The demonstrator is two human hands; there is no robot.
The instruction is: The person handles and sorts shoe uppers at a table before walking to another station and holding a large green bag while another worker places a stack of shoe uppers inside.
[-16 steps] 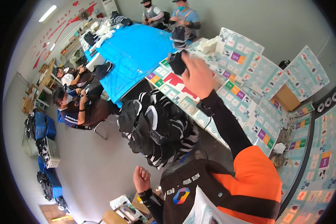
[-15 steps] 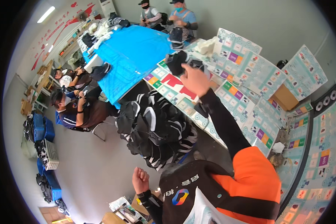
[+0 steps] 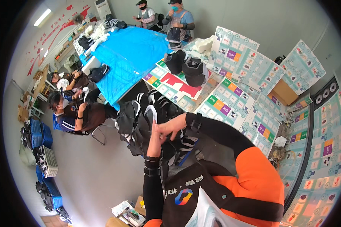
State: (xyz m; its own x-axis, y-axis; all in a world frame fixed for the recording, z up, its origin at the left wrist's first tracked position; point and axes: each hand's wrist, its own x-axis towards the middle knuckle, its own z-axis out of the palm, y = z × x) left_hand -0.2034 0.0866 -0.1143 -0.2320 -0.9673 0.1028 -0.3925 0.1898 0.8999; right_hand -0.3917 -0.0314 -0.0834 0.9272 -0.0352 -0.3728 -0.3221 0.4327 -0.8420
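A long table (image 3: 216,94) runs from the room's far end toward the person; everything here is placed against it. Its far half lies under a blue sheet (image 3: 132,53), and its near half is covered by pale charts (image 3: 219,104) of coloured squares, with more such charts standing along the wall beyond it. On the charts, near the sheet's edge, sit two dark shoes (image 3: 187,66), and a cardboard box (image 3: 284,92) lies at the table's wall side. Two people stand at the table's far end, and others sit on its open side, beside stacked blue crates (image 3: 38,134) on the grey floor. At the table's near edge hangs a pile (image 3: 147,121) of black-and-white shoe pieces. Both hands meet over this pile, touching each other. The left hand (image 3: 155,138) rises from below, fingers loosely curled against the pile's top pieces; whether it grips one I cannot tell. The right hand (image 3: 173,125) reaches across, fingers pinched together at the same spot, apparently on a black piece, though the grip is hidden.
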